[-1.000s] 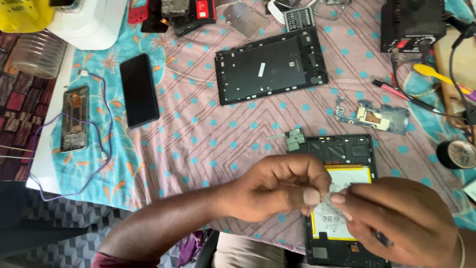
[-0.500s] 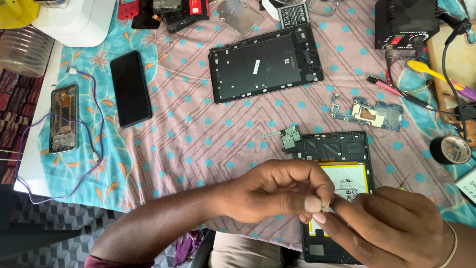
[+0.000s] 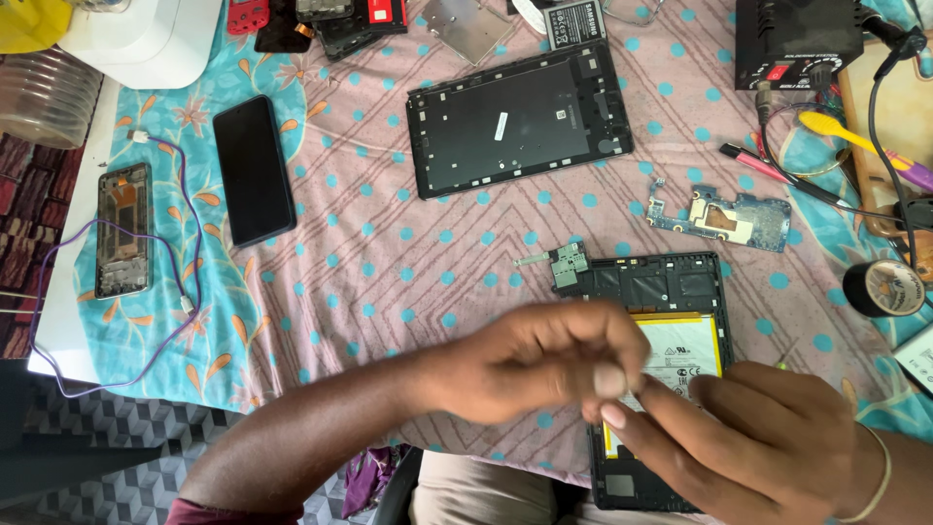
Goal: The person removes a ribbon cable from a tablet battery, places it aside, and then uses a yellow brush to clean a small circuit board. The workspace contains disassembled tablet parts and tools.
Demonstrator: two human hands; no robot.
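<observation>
The left hand (image 3: 544, 365) reached in from the lower left, its forearm slanting up across the table edge, the fingers curled inward and the thumb pressed toward the fingertips in a narrow pinch. The right hand (image 3: 753, 442) came in from the lower right with a thin bangle at the wrist, its fingers bent and pointing left so that their tips met those of the left hand. Both hands were blurred, and whatever small piece lay pinched between them could not be made out.

Directly beneath the two hands lay an opened tablet (image 3: 661, 379), its dark frame running down toward the person, with a yellow-edged battery (image 3: 685, 355) showing just beyond the right hand's fingertips. A small green circuit board (image 3: 569, 264) sat just past the left hand's knuckles, at the tablet's far corner. Farther out from the hands rested a black tablet back cover (image 3: 520, 117). Well beyond the right hand lay a blue circuit board (image 3: 729, 219). Far out past the left forearm lay a black phone (image 3: 254, 170), and beyond that a purple cable (image 3: 194, 292) looped.
</observation>
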